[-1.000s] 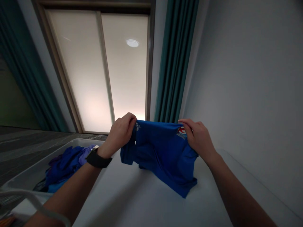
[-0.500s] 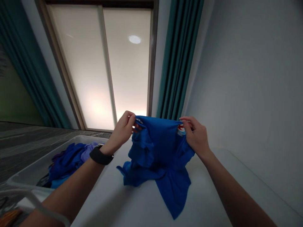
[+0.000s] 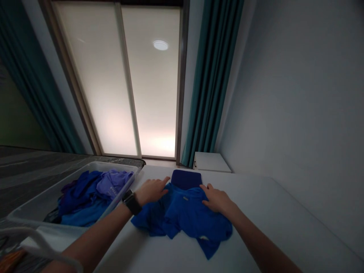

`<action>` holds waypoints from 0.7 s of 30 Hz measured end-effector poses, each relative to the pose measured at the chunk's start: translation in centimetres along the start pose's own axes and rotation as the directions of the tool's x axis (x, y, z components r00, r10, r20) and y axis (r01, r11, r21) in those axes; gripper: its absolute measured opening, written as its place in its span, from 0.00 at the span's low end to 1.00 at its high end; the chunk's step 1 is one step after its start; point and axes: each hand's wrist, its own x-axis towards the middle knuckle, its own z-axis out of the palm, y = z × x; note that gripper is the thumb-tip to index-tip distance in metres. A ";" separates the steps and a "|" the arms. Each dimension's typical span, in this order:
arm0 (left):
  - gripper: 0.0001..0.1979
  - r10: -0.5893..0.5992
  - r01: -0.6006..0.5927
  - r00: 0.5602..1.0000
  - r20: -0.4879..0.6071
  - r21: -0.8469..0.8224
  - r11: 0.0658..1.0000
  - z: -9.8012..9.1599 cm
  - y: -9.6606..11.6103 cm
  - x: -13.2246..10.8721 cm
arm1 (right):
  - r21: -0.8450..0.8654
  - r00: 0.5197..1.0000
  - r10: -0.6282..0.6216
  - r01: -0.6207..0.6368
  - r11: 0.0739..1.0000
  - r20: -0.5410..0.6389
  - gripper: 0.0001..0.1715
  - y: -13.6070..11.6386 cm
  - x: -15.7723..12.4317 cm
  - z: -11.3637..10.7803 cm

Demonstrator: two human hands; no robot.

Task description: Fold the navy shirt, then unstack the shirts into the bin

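A crumpled blue garment (image 3: 187,212), which looks like a shirt, lies spread on the white table (image 3: 167,254) in front of me. My left hand (image 3: 153,189), with a dark watch on its wrist, rests by the garment's upper left edge, thumb and fingers apart. At the upper right edge is my right hand (image 3: 216,199), its fingers spread on or just over the cloth. Neither hand grips the fabric. Just beyond the garment sits a flat dark blue folded cloth (image 3: 186,179).
To the left stands a clear plastic bin (image 3: 31,211) with blue and purple clothes (image 3: 85,193) inside. A white cabinet (image 3: 212,162) is past the table's far edge, near a teal curtain (image 3: 212,94). A pale wall (image 3: 298,113) borders the right side.
Both hands have lowered the blue garment from where it hung raised onto the table and let go of it. The dark blue folded cloth and the cabinet behind now show.
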 end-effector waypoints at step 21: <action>0.08 -0.079 -0.222 0.857 -0.509 -0.504 0.835 -8.7 1.1 -2.2 | 0.594 0.723 0.015 0.556 0.581 -0.691 0.14 -0.8 -4.6 -9.4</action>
